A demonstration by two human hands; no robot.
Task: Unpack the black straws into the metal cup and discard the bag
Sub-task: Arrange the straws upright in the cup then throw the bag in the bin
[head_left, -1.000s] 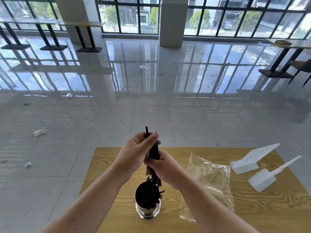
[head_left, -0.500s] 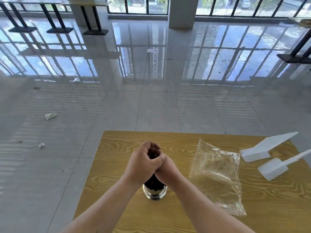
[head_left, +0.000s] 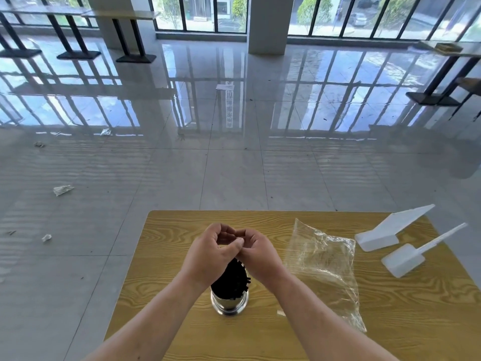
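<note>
A wide white scoop point(head_left: 390, 227) is laid at the far right corner of the wooden table point(head_left: 169, 295). A thin-handled white scoop point(head_left: 403, 260) is set just beside it along the right edge. Crumpled scraps point(head_left: 63, 189) are scattered over the glossy tiled floor point(head_left: 234, 178) beyond the left edge. Dark-legged tables point(head_left: 122, 15) are ranged by the windows point(head_left: 325, 14).

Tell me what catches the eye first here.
The left hand and right hand, both curled, meet just above a metal cup packed with black straws on the table. Right of it lies the empty clear bag, with two white scoops beyond.
</note>
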